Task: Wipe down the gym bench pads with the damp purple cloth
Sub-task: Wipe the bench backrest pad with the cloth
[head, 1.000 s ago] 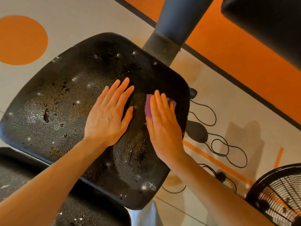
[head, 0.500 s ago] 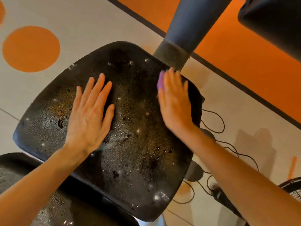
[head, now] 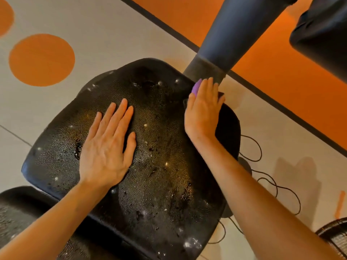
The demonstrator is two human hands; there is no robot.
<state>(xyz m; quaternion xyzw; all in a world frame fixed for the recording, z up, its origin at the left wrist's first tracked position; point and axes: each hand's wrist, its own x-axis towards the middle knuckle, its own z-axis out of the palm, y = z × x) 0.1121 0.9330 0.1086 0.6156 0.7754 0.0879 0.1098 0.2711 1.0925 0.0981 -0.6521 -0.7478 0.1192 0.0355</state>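
A black seat pad (head: pixel 159 184), wet and speckled with droplets, fills the middle of the view. My left hand (head: pixel 109 147) lies flat on its left-centre, fingers together, holding nothing. At the pad's far right corner my right hand (head: pixel 203 107) presses flat on the purple cloth (head: pixel 196 88). Only a small purple edge shows past the fingers; the rest is hidden under the palm. A second black pad (head: pixel 22 212) starts at the lower left.
A grey-blue frame post (head: pixel 234 32) rises right behind the cloth. Another black pad (head: pixel 323 38) hangs at the top right. Black cables (head: pixel 270 181) trail on the floor to the right, and a fan grille (head: pixel 336 239) sits at the bottom right corner.
My right hand has slid the cloth from the pad's middle right away to its far right corner by the post. My left hand stays flat, now more toward the pad's left.
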